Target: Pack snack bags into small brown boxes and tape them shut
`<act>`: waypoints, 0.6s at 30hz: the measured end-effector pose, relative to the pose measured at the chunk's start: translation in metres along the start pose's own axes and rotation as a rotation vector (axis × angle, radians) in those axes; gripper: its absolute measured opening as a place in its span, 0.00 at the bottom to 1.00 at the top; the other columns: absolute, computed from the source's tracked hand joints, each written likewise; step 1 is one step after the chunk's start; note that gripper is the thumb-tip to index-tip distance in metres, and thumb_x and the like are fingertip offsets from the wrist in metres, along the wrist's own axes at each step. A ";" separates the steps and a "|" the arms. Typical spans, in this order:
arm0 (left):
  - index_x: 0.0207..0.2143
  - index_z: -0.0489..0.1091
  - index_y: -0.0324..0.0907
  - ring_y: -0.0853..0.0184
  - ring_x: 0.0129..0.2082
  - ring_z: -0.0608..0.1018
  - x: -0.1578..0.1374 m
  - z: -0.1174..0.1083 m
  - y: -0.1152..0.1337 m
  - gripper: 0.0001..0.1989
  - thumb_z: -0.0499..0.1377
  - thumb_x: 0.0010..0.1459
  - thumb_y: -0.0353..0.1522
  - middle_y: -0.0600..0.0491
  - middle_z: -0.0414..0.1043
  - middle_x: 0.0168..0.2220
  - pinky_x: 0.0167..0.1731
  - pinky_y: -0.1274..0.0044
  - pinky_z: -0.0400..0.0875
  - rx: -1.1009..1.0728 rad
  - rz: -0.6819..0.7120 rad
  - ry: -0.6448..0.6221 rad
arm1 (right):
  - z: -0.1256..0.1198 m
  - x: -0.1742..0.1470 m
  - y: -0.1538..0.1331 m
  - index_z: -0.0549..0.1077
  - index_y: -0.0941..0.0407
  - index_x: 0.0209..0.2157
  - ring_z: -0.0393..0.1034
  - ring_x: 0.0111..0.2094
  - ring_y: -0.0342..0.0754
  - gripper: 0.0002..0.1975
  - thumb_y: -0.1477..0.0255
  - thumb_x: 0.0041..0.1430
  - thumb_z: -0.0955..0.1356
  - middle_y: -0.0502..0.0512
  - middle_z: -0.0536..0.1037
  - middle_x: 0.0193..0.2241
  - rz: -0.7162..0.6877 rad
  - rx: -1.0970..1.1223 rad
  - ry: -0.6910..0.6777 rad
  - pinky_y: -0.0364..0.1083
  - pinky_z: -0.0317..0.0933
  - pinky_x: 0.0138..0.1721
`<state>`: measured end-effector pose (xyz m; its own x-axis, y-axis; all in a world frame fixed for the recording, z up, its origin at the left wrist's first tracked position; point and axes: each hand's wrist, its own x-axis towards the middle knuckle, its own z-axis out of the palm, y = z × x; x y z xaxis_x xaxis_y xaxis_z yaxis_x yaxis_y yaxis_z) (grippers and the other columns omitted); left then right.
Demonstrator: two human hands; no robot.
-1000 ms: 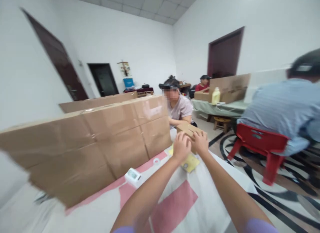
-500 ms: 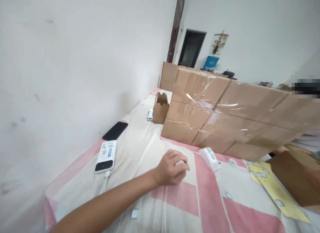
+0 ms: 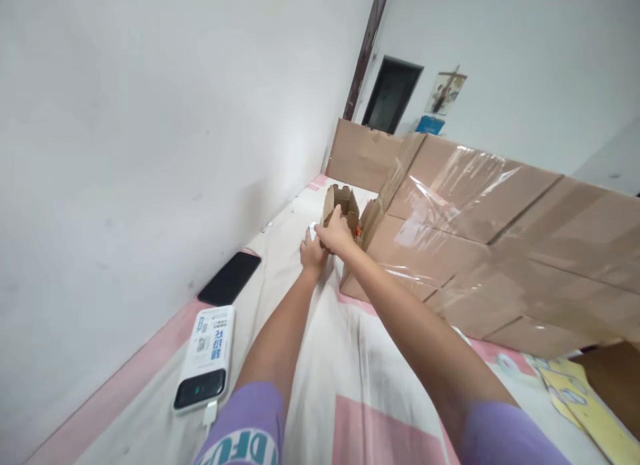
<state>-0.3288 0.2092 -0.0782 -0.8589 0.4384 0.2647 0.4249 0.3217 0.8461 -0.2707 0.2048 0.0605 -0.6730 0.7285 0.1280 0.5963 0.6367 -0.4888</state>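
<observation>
Both my hands reach far forward to a small open-topped cardboard box (image 3: pixel 346 197) beside the wall of larger cartons. My right hand (image 3: pixel 336 235) is closed over the box's near panel, with the index finger extended over its opening. Just left of and below it, my left hand (image 3: pixel 312 253) has its fingers curled at a small white box (image 3: pixel 313 230), mostly covered by the fingers. The hands nearly touch and hide the front of the cardboard box. Something red (image 3: pixel 359 230) shows at its right side.
Large taped cartons (image 3: pixel 440 225) stand along the right. Towards the left wall lie a black phone (image 3: pixel 230 278) and a white power bank (image 3: pixel 206 352) with a cable plugged in. A tape roll (image 3: pixel 507 364) and yellow patterned sheet (image 3: pixel 590 405) lie at lower right.
My left hand has moved from mid-sheet forward to the small boxes. My right hand has come into view, onto the cardboard box. The view has shifted closer; the white device is now hidden.
</observation>
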 end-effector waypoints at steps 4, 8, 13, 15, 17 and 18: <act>0.56 0.68 0.44 0.55 0.59 0.71 0.006 0.009 -0.019 0.21 0.61 0.63 0.40 0.45 0.65 0.62 0.57 0.55 0.69 -0.212 -0.005 0.098 | 0.009 0.042 0.010 0.45 0.61 0.70 0.72 0.54 0.68 0.44 0.66 0.59 0.70 0.76 0.74 0.53 0.085 -0.095 0.008 0.66 0.64 0.53; 0.56 0.68 0.44 0.55 0.58 0.72 0.015 0.009 -0.031 0.21 0.61 0.63 0.40 0.45 0.66 0.61 0.57 0.56 0.69 -0.335 -0.053 0.134 | 0.005 0.053 0.020 0.56 0.59 0.63 0.77 0.44 0.63 0.33 0.66 0.60 0.69 0.73 0.76 0.48 0.044 -0.008 0.133 0.62 0.68 0.46; 0.59 0.66 0.44 0.56 0.57 0.73 0.026 -0.003 -0.030 0.23 0.61 0.63 0.39 0.45 0.67 0.60 0.56 0.56 0.70 -0.515 -0.162 0.209 | 0.006 0.060 0.016 0.68 0.56 0.46 0.76 0.36 0.55 0.16 0.66 0.58 0.69 0.64 0.78 0.42 0.045 0.088 0.084 0.52 0.69 0.38; 0.60 0.65 0.44 0.56 0.56 0.73 0.026 -0.009 -0.023 0.25 0.61 0.63 0.39 0.45 0.67 0.60 0.56 0.56 0.70 -0.599 -0.216 0.249 | 0.007 0.059 0.011 0.68 0.55 0.40 0.75 0.40 0.55 0.11 0.67 0.56 0.70 0.61 0.79 0.38 -0.031 0.072 0.132 0.50 0.68 0.40; 0.59 0.65 0.43 0.56 0.56 0.74 0.026 -0.014 -0.013 0.24 0.61 0.63 0.39 0.45 0.67 0.60 0.55 0.57 0.71 -0.694 -0.258 0.279 | 0.003 0.056 0.005 0.67 0.54 0.34 0.73 0.41 0.55 0.09 0.66 0.55 0.70 0.59 0.79 0.36 -0.104 0.044 0.193 0.49 0.66 0.41; 0.59 0.65 0.43 0.57 0.55 0.74 0.026 -0.018 -0.007 0.24 0.61 0.63 0.39 0.45 0.68 0.60 0.54 0.57 0.72 -0.745 -0.278 0.284 | 0.000 0.054 0.002 0.66 0.53 0.32 0.72 0.40 0.54 0.09 0.66 0.55 0.70 0.58 0.78 0.35 -0.138 0.031 0.225 0.49 0.65 0.41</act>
<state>-0.3592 0.2029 -0.0693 -0.9859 0.1658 0.0237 -0.0267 -0.2950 0.9551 -0.3053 0.2454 0.0665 -0.6306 0.6756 0.3820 0.4899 0.7283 -0.4792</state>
